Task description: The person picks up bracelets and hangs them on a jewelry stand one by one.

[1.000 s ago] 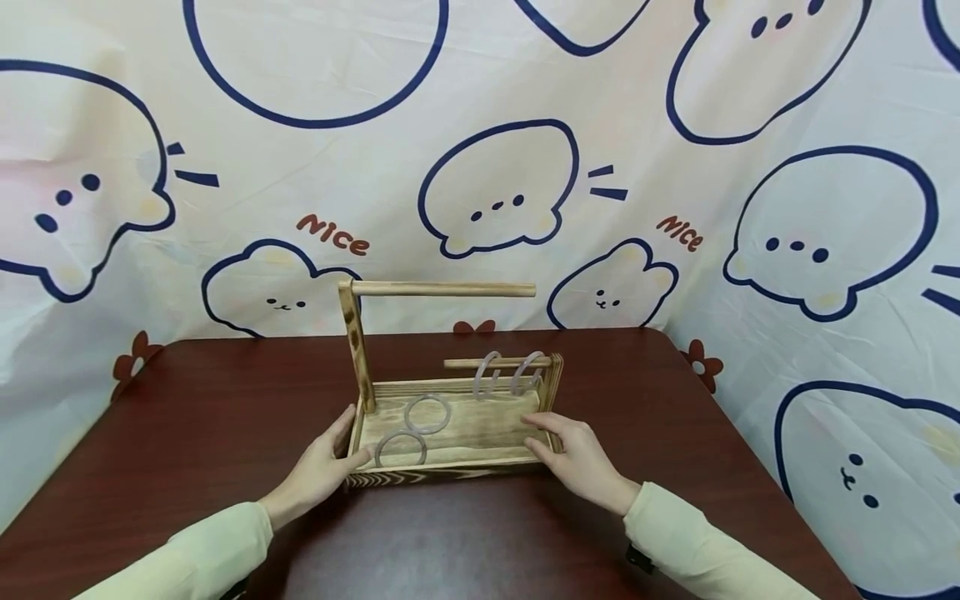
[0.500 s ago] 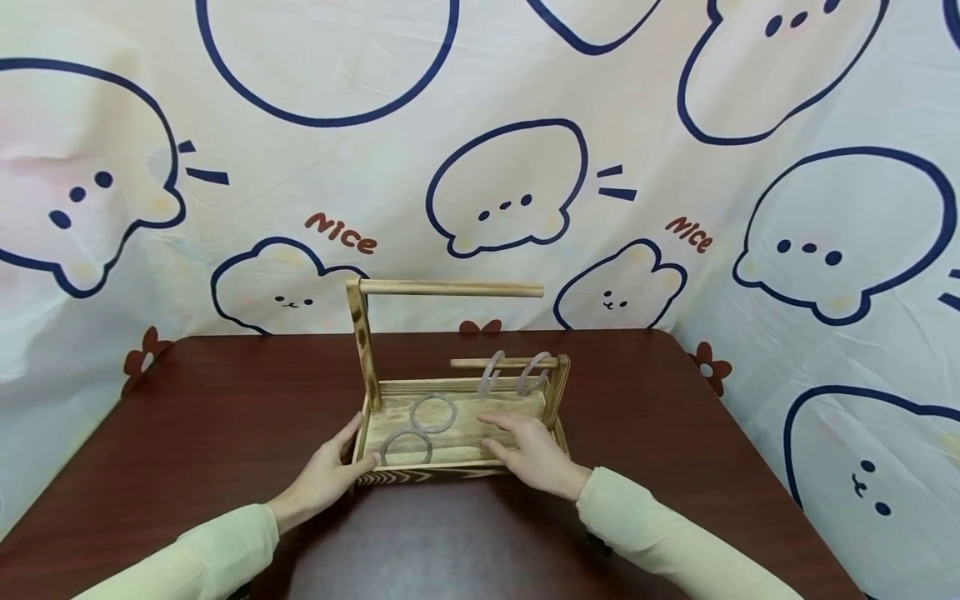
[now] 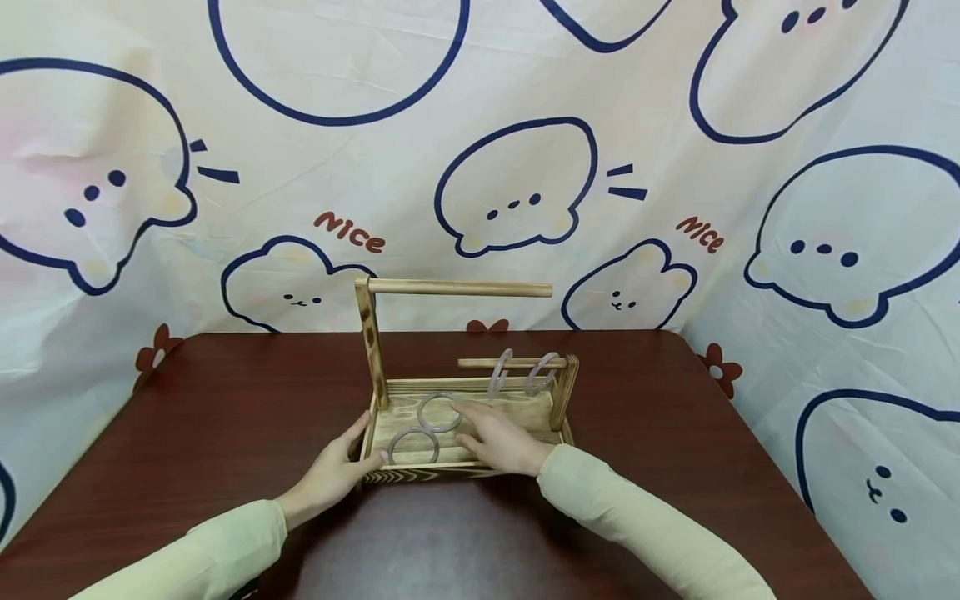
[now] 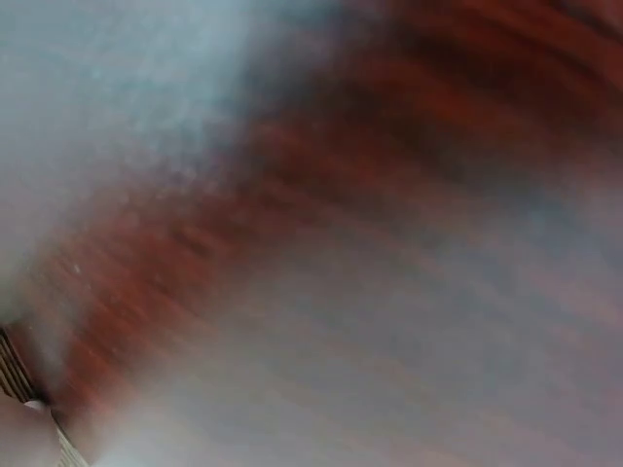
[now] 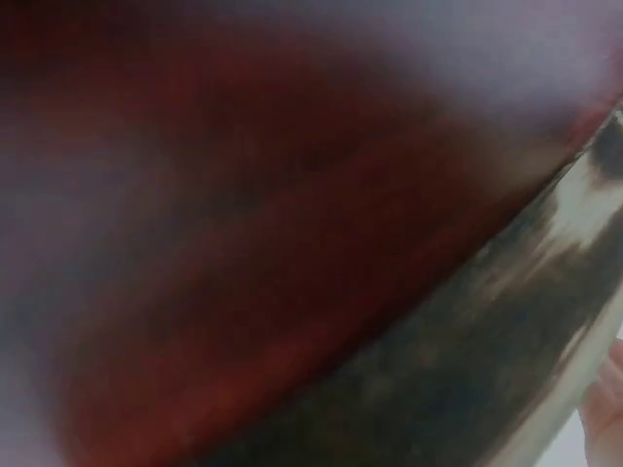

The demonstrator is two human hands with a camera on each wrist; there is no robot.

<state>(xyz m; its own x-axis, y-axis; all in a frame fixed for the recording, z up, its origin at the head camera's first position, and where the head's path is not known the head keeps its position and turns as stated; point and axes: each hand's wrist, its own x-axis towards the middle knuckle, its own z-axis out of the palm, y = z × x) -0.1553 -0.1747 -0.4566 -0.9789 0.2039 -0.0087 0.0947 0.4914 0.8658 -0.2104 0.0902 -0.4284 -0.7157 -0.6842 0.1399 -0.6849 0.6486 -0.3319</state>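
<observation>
Evidently the farther ring [image 3: 439, 412] was the thing in hand: a thin, pale, translucent hoop lying flat on the floor of the wooden tray [image 3: 525, 412], toward its left half, with a nearer ring [image 3: 413, 446] of the same kind just in front of it. The right hand [image 3: 498, 438] lay over the tray floor with fingers extended, their tips touching the hoop's right edge and gripping nothing. To lift it cleanly, I judge the fingertips should catch under that thin rim rather than press down on it. The left hand [image 3: 335, 472] rested open against the tray's front left corner, thumb on the rim, steadying it. Two hanging rings [image 3: 521, 372] sat on the short low dowel [image 3: 480, 362]; the tall dowel [image 3: 457, 288] stood bare. The tray sat mid-tabletop [image 3: 225, 392]. Both wrist views were too blurred to read.
</observation>
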